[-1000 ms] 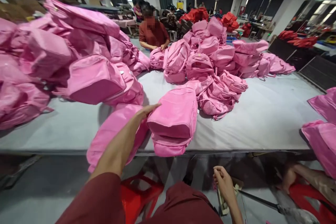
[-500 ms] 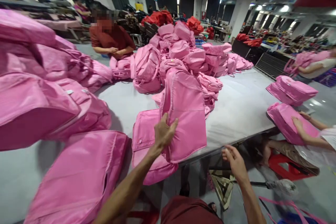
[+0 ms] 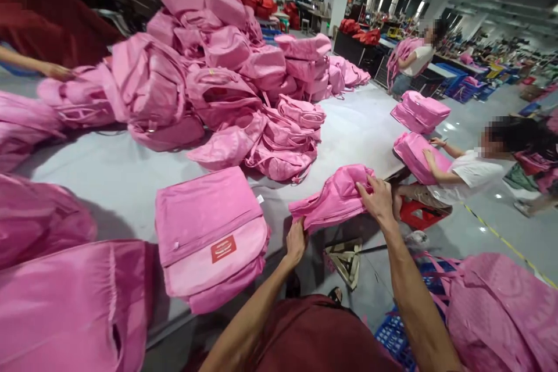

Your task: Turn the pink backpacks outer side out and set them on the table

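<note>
A pink fabric bag (image 3: pixel 331 200) hangs over the table's near edge, folded and crumpled, a seam or zip running along its lower side. My left hand (image 3: pixel 296 242) is closed on its lower left corner. At the opposite end, my right hand (image 3: pixel 378 197) grips the upper right part, thumb and fingers pinching the cloth. Left of my hands, a pink backpack (image 3: pixel 204 209) with a red label (image 3: pixel 223 249) lies flat on the table, apart from the held bag.
Many pink backpacks (image 3: pixel 226 46) are heaped on the grey table (image 3: pixel 349 122). More pink bags (image 3: pixel 56 308) lie at the left. A person (image 3: pixel 471 168) handles a bag at the right. Below stand a blue crate (image 3: pixel 394 334) and a wooden triangular frame (image 3: pixel 346 261).
The view has swung right. The pink bag, held upright by my left hand before, is lowered rightward and tilted. My right hand, empty earlier, now grips its other end.
</note>
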{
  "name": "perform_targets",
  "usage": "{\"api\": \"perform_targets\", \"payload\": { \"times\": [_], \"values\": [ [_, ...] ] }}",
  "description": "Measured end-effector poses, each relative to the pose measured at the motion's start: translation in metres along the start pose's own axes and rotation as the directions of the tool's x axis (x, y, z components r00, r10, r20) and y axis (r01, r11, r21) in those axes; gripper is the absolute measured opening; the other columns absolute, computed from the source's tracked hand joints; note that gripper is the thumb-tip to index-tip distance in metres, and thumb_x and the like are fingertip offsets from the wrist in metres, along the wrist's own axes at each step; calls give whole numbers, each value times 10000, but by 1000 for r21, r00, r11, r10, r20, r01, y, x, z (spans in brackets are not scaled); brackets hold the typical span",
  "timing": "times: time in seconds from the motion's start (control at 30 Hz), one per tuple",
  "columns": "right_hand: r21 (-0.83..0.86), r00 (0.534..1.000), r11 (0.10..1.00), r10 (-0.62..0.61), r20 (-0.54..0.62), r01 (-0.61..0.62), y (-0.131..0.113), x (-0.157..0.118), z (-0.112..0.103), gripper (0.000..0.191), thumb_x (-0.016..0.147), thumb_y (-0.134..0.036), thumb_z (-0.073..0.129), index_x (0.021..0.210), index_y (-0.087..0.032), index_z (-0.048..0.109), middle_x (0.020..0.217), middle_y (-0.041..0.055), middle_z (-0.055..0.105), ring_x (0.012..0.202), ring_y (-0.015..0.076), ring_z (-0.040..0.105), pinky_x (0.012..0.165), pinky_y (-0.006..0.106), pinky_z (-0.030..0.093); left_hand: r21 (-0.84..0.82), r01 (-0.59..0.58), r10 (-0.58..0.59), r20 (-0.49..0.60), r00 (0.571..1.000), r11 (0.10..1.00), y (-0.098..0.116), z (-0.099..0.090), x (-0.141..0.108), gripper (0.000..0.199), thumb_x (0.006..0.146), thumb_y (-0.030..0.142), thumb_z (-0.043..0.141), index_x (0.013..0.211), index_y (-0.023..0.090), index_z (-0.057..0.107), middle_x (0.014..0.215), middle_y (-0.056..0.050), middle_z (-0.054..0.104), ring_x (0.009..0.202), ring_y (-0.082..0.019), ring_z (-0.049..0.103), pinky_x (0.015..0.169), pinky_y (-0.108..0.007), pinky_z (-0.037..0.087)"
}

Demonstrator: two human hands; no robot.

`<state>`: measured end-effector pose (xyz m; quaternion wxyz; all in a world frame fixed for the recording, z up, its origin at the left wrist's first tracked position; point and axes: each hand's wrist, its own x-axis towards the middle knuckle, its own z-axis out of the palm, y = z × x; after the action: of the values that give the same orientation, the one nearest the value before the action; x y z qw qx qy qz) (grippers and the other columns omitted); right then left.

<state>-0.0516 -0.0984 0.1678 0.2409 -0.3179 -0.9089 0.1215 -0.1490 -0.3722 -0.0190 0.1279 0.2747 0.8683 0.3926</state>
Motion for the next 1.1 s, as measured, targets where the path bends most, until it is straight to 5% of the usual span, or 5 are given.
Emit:
{"api": "perform_targets", "payload": {
  "times": [0.17,0.27,0.43,0.97,1.1],
  "values": [
    [-137,987,978,-151,56,158,-17,-8,-11,897,1024,-745,651,1734,-229,466,1504,223,602,1311,390,577,1096,515,502,-123,-215,164,-330,930,969,13,-4,-20,588,1003,247,677,1567,190,520,1558,-202,652,1494,-343,614,1288,-566,491],
    [-153,936,927,-324,140,343,-22,14,-10,772,1033,-743,648,1615,-241,580,1653,231,497,1413,423,512,1135,541,453,-146,-282,177,-494,851,948,27,-10,-33,433,1068,366,683,1463,221,581,1423,-185,716,1356,-331,703,1187,-560,573],
    [-101,895,905,-382,231,412,-19,46,10,626,1078,-734,564,1306,-158,650,1231,191,706,1118,333,613,989,422,447,-70,-314,207,-615,761,947,49,-16,-45,288,1121,370,644,1371,228,650,1347,-163,751,1321,-307,719,1168,-535,587],
    [-385,948,867,-271,165,315,-56,20,30,644,1140,-739,407,1138,-149,665,1037,196,719,958,326,628,833,410,355,284,-202,305,-391,868,938,112,-48,-14,334,1021,340,753,1328,219,705,1154,-161,745,1091,-368,687,992,-530,557],
    [-380,947,868,-282,151,319,-48,25,33,705,1100,-810,417,1138,-154,673,1035,204,727,949,325,644,831,405,372,368,-386,428,-37,903,846,112,-61,-7,334,1081,216,575,1381,201,722,1021,-161,775,999,-348,705,929,-513,541]
  ]
}}
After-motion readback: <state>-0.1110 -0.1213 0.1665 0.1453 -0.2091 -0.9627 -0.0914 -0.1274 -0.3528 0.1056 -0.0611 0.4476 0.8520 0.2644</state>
